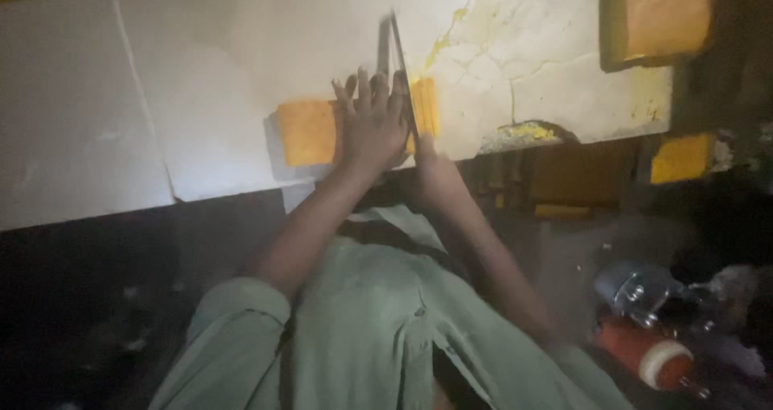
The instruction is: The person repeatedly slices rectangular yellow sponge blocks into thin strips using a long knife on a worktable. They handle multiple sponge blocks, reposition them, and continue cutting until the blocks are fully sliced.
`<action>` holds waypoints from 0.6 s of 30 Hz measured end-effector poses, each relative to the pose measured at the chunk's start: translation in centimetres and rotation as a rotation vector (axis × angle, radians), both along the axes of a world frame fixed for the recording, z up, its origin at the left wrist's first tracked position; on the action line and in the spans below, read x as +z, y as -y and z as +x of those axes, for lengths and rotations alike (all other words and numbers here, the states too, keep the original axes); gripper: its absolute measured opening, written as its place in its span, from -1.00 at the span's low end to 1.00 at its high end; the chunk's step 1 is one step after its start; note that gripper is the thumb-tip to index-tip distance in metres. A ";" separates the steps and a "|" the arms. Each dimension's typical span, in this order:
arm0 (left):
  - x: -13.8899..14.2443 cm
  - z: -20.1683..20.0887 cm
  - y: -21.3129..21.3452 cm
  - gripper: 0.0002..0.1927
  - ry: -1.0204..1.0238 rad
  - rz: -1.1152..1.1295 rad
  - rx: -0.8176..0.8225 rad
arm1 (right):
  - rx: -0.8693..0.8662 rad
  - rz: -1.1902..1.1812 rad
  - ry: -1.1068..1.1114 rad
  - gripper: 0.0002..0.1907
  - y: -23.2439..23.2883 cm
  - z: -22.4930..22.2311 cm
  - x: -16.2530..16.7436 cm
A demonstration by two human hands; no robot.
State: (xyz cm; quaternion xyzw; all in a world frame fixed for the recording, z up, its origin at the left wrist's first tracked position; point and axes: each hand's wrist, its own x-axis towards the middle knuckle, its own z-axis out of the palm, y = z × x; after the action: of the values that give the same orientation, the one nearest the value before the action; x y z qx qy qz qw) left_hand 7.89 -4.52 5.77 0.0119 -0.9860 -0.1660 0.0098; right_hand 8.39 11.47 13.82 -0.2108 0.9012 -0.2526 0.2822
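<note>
Blade [396, 64] position is the whole story here. It's a long thin knife, and its long axis runs straight away from the person, up the white slab [201, 80], while the yellow block [310, 132] lies crossways to it, long side left to right. So blade and block meet at close to a right angle.

The left hand [372, 120] is laid flat on the block, fingers spread and pointing away, palm pressing it down onto the slab. It grips nothing, just an open hand pinning the thing. The blade sits just right of those fingertips, touching or nearly touching the side of the hand.

The right hand [425, 156] is mostly tucked behind and under the left, at the near end of the blade. It looks closed on the handle, but the handle itself is hidden, so that part is a read rather than a clear sight.

Most of the block sticks out to the left of the palm; only a narrow strip [425, 104] shows to the right of the blade. Everything happens close to the slab's near edge.

Another yellow piece [664, 15] sits well off to the right, far from both hands.
</note>
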 end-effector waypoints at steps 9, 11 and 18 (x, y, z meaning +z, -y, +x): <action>-0.7 -0.5 0.0 -0.26 0.056 0.022 0.025 | -0.412 0.118 0.466 -0.45 -5.7 5.6 -9.8; -1.0 -0.1 0.0 -0.26 -0.009 0.015 0.026 | -0.179 0.160 0.240 -0.49 -3.7 2.6 -9.3; -0.1 0.4 0.9 -0.27 0.029 0.010 0.010 | -0.231 0.170 0.326 -0.48 2.1 1.0 1.9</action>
State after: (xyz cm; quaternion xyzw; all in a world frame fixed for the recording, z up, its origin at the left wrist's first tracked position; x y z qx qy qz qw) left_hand 8.27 -5.45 5.64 0.0192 -0.9851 -0.1706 -0.0039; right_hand 9.37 9.38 15.70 -0.0381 0.8799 -0.2371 0.4101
